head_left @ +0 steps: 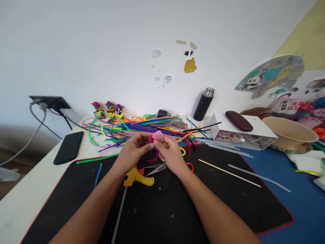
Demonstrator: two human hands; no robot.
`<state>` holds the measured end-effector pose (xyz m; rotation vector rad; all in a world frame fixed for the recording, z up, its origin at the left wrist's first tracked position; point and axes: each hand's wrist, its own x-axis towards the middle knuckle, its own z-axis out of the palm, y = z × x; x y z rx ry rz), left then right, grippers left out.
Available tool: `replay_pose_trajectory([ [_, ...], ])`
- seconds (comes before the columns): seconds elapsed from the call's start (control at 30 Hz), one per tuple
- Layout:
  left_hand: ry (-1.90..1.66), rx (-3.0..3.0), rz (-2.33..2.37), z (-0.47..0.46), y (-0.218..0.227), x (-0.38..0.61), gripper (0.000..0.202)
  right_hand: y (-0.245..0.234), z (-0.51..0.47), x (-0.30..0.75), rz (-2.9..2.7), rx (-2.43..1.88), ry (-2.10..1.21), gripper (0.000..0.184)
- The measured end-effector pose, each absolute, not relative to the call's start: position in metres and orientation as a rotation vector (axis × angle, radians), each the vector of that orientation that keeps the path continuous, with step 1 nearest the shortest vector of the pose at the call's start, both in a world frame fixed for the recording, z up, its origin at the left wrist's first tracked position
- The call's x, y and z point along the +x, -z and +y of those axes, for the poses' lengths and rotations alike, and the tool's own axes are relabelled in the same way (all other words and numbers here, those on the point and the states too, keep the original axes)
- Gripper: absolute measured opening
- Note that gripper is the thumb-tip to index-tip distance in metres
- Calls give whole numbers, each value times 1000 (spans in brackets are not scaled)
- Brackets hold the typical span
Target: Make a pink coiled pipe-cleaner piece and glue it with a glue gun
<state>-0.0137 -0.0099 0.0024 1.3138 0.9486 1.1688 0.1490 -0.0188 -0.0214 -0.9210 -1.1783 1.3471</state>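
Above the black desk mat (215, 200), my left hand (134, 150) and my right hand (171, 154) meet fingertip to fingertip. Both are closed on a small pink pipe-cleaner piece (157, 135), light pink on top with magenta beside it. A magenta pipe-cleaner end (154, 158) curls down between the hands. Beneath them lies a pair of scissors (157, 169), its blades showing and its handle partly covered by my right hand. A yellow glue gun (139, 178) rests on the mat near my left wrist, with a glue stick (119, 213) running from it.
Loose pipe cleaners (147, 128) in many colours heap along the wall. A black phone (68, 147) and small figures (111, 109) are at left. To the right are a black thermos (203, 105), a white box (243, 135), a beige bowl (289, 132) and a wooden stick (228, 173).
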Motion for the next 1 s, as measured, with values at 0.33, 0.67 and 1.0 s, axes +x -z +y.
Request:
replay_pose_trajectory([
  [0.33, -1152, 1248, 957, -11, -2, -9, 40, 20, -19, 149, -1124, -877, -1415, 52],
  [0.67, -1254, 1161, 1078, -12, -8, -4, 39, 23, -22, 147, -1266, -926, -1441, 45],
  [1.0, -1220, 1184, 1112, -7, 3, -11, 37, 26, -18, 149, -1223, -908, -1379, 47],
])
